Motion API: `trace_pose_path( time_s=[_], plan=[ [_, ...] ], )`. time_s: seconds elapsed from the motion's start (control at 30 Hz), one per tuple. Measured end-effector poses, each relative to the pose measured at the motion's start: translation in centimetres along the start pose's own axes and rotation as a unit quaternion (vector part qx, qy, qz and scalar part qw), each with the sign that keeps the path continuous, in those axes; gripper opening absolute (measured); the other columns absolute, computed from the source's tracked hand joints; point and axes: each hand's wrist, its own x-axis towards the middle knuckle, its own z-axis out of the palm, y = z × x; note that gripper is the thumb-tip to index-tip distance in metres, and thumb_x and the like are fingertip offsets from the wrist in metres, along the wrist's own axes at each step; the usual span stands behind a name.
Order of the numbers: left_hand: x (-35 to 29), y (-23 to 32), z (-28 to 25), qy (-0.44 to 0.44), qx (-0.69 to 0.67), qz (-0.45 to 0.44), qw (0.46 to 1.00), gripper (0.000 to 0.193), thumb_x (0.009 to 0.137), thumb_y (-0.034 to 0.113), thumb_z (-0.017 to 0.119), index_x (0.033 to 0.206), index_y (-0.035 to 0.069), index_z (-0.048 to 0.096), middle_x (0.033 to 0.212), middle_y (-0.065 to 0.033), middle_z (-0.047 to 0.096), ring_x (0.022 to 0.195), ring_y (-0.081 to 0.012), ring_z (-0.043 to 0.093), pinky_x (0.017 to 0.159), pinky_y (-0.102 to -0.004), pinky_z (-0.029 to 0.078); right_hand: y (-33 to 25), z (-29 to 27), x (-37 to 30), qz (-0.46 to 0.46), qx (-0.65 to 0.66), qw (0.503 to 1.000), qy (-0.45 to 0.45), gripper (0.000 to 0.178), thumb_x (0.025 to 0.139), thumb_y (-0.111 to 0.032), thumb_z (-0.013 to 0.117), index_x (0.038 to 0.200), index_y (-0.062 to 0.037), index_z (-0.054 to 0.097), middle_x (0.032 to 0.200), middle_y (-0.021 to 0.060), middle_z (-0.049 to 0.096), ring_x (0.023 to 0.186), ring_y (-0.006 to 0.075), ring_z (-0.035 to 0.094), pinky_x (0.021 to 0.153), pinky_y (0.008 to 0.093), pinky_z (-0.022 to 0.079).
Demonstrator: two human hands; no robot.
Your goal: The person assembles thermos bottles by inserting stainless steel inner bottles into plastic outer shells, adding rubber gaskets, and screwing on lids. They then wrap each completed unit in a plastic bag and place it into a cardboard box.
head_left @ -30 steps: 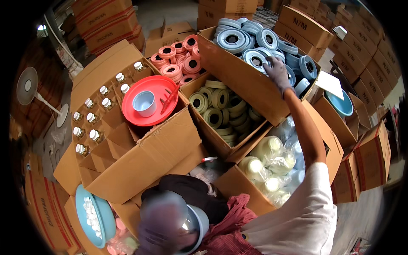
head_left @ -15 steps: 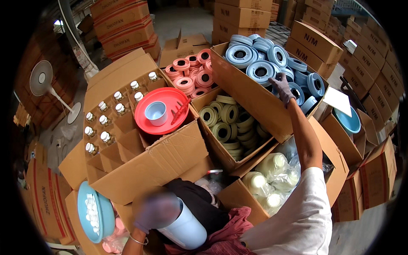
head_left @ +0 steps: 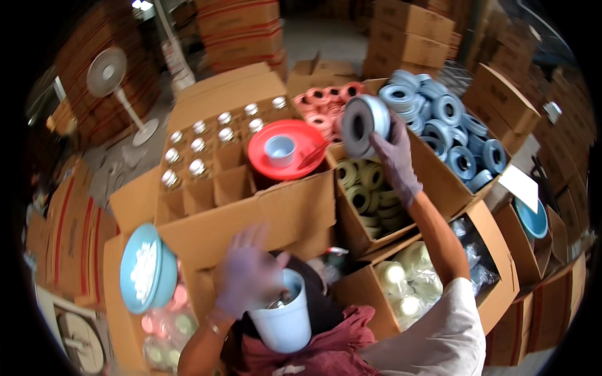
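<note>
"What is your right hand doing?"
"My right hand [head_left: 396,156] is closed on a ring [head_left: 367,110], thumb at its near edge. I hold it in the air above a box [head_left: 348,229] of olive rings [head_left: 375,199]."
"And your left?"
"My left hand [head_left: 251,272] is blurred, its fingers spread, beside the rim of the pot [head_left: 283,326]. Whether it touches, I cannot tell."
"What stuff is around you?"
"Stiff brown cardboard, mostly. The tray [head_left: 301,131] is smooth, round and red; the bottles [head_left: 197,166] near it have white caps. Crinkly clear bags [head_left: 426,285] lie to my right, and my gloves are thin and purple-grey."
"How does the ring look?"
"Thick and round, pale grey-blue, with a stepped edge and a dark middle. It stands tilted on edge, much like the blue rings [head_left: 446,123] heaped beyond."
"The pot?"
"Light blue, smooth-walled and rounded, against maroon cloth [head_left: 332,332]; something shiny shows in its mouth, too blurred to name."
</note>
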Motion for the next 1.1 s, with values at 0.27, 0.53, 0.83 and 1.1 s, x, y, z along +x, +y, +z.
trace_pose_path(
  time_s=[0.27, 0.53, 0.83, 1.1],
  plan=[
    [2.6, -0.5, -0.2, 0.163, -0.545, -0.176, 0.803, 0.044, 0.09, 0.018, 0.066, 0.13, 0.002, 0.055, 0.111, -0.0136, 0.066, 0.096, -0.0218, 0.065, 0.087, -0.0337, 0.051, -6.5, 10.9, -11.0, 0.156, 0.028, 0.949, -0.272, 0.042, 0.091, -0.017, 0.062, 0.129, 0.0004, 0.052, 0.116, 0.013, 0.058, 0.104, 0.0221, 0.06, 0.086, 0.0349, 0.053],
    [0.1, -1.0, -1.4, 0.232, -0.544, -0.2, 0.781, 0.036, 0.094, 0.02, 0.063, 0.125, 0.001, 0.055, 0.106, -0.0026, 0.062, 0.088, -0.0115, 0.059, 0.082, -0.0267, 0.05, -5.9, 14.0, -13.4, 0.109, -0.091, 0.928, -0.345, 0.075, 0.07, -0.012, 0.077, 0.137, -0.0032, 0.044, 0.139, 0.0233, 0.043, 0.124, 0.0419, 0.048, 0.098, 0.0478, 0.044],
    [-1.9, -1.9, -2.4, 0.177, -0.701, -0.138, 0.677, 0.061, 0.091, 0.014, 0.07, 0.142, 0.0, 0.04, 0.13, -0.009, 0.053, 0.121, -0.0183, 0.055, 0.102, -0.0318, 0.047, -5.6, 16.7, -13.5, -0.201, -0.166, 0.902, -0.344, 0.06, 0.08, -0.01, 0.072, 0.134, -0.006, 0.048, 0.132, 0.0266, 0.045, 0.111, 0.0428, 0.057, 0.098, 0.0437, 0.048],
    [-2.0, -7.0, -1.1, 0.103, -0.269, 0.191, 0.938, 0.075, 0.075, 0.047, 0.079, 0.135, 0.008, 0.056, 0.136, -0.0156, 0.054, 0.126, -0.0372, 0.05, 0.107, -0.0459, 0.04, -2.0, 14.5, -16.8, -0.023, 0.114, 0.917, -0.382, 0.034, 0.101, -0.03, 0.045, 0.12, -0.0034, 0.056, 0.08, 0.0109, 0.065, 0.063, 0.0132, 0.06, 0.056, 0.0233, 0.048]
  ],
)
